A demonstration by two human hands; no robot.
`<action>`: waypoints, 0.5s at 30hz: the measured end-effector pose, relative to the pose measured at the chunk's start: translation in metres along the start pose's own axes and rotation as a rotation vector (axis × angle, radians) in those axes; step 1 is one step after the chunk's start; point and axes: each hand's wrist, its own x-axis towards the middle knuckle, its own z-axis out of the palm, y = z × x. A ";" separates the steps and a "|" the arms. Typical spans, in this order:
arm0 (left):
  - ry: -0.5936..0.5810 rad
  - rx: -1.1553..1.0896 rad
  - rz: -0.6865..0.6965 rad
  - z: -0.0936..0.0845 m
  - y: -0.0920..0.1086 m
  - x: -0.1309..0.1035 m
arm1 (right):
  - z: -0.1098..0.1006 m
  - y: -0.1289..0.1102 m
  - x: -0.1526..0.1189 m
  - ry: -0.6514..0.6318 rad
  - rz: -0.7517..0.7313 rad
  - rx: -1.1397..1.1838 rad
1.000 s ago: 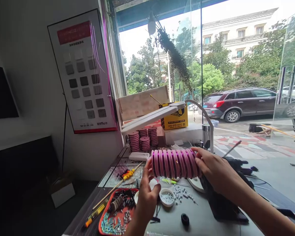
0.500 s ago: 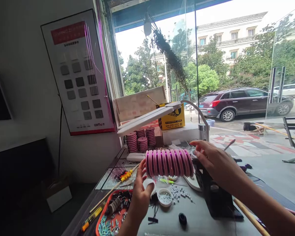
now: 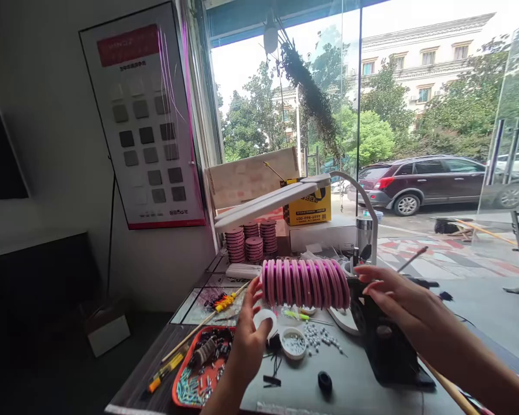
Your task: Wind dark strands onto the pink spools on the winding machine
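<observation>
Left hand (image 3: 247, 340) pinches white ring (image 3: 264, 320) below row of pink spools (image 3: 305, 282); right hand (image 3: 398, 300) open, fingers spread beside spools, holding nothing

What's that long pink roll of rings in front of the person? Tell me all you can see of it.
The pink ring stack is a row of about a dozen flat pink spools pressed side by side, with dark magenta gaps between them. It lies horizontally above the table. The left hand touches its left end; the right hand is at its right end.

The near tabletop (image 3: 354, 386) is left bare around a small black ring (image 3: 324, 381). Passage behind is blocked by the pink spool row (image 3: 306, 282), lamp arm (image 3: 270, 202) and black stand (image 3: 387, 346).
</observation>
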 end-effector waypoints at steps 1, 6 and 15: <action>-0.009 -0.005 -0.003 -0.001 -0.001 -0.001 | 0.004 0.005 -0.007 -0.029 0.000 0.017; -0.082 -0.025 -0.024 -0.001 -0.002 -0.005 | 0.030 0.019 -0.031 -0.087 -0.104 0.014; -0.013 -0.039 -0.005 0.013 -0.021 -0.013 | 0.050 0.044 -0.040 -0.099 -0.061 0.078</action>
